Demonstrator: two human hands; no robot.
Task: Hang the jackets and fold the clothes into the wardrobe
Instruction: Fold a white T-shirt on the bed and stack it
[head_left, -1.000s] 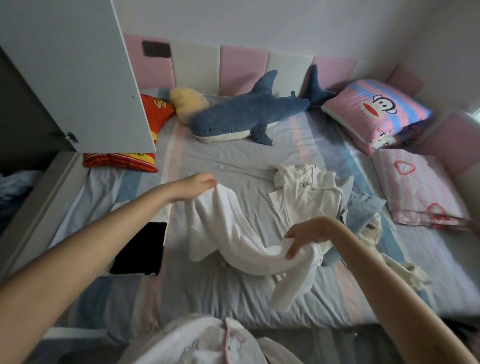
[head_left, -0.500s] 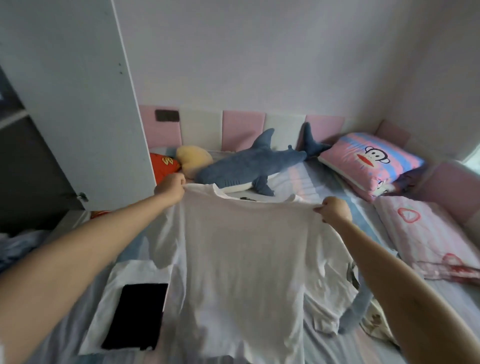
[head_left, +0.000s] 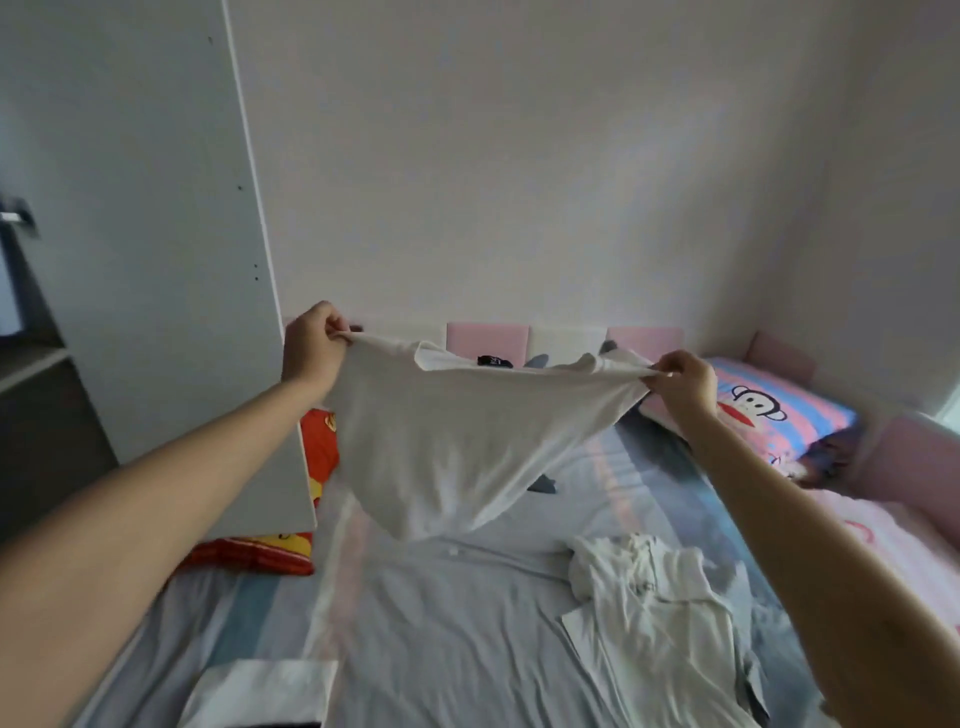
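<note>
A white t-shirt hangs stretched in the air above the bed, collar edge up. My left hand pinches its left shoulder and my right hand pinches its right shoulder. The shirt's body billows away from me and hides most of the blue shark toy behind it. A second white garment lies crumpled on the bed at the lower right. The white wardrobe door stands open at the left.
A red cushion lies under the door's lower edge. A pink monkey pillow sits at the right, with a pink heart-print pillow beside it. A folded white item lies at the bottom edge. Dark wardrobe shelves show far left.
Both hands have lifted the white t-shirt from the bed up into the air and spread it by the shoulders. The view has tilted up toward the wall.
</note>
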